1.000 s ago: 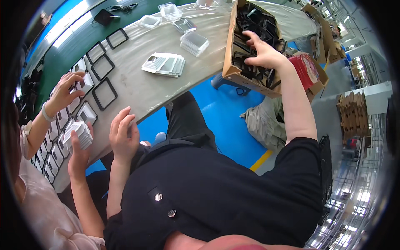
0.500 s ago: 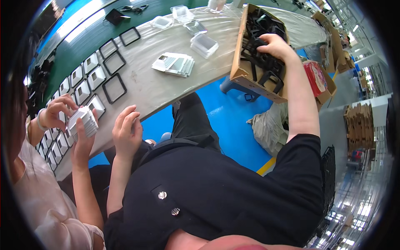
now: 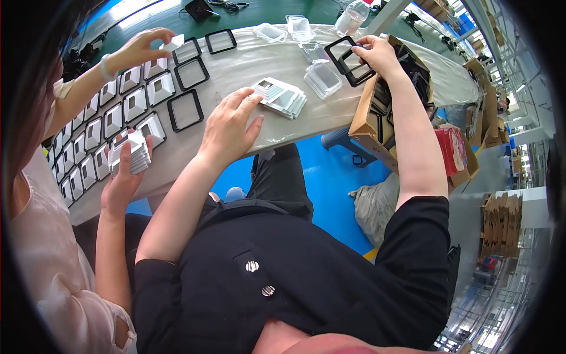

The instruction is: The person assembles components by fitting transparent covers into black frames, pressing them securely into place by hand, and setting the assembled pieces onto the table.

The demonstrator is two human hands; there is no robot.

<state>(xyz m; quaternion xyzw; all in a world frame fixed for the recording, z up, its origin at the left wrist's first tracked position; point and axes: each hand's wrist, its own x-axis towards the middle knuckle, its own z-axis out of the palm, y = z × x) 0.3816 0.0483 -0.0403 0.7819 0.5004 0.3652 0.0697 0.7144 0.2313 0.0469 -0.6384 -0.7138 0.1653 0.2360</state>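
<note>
In my right hand (image 3: pixel 378 57) is a black rectangular frame (image 3: pixel 339 68), gripped by its upper edge and raised beside the cardboard box (image 3: pixel 362 112). A second frame may overlap it; I cannot tell. More black frames (image 3: pixel 413 62) fill that box. My left hand (image 3: pixel 227 127) is open above the table, palm down. Its fingertips reach the left edge of a fanned stack of white pieces with windows (image 3: pixel 286 100); whether they touch is unclear. An empty black frame (image 3: pixel 171 112) lies to the left of this hand.
At left, a co-worker's hand (image 3: pixel 121 194) holds a stack of white pieces; the other carries one piece (image 3: pixel 173 43) over the frames. Rows of frames with white pieces (image 3: pixel 113 121) cover that end. Clear plastic trays (image 3: pixel 323 79) and a bottle (image 3: pixel 352 19) stand along the far side.
My right hand has lifted a black frame out of the box and moved left. My left hand has reached forward to the white stack. The co-worker's far hand has stretched out with one white piece.
</note>
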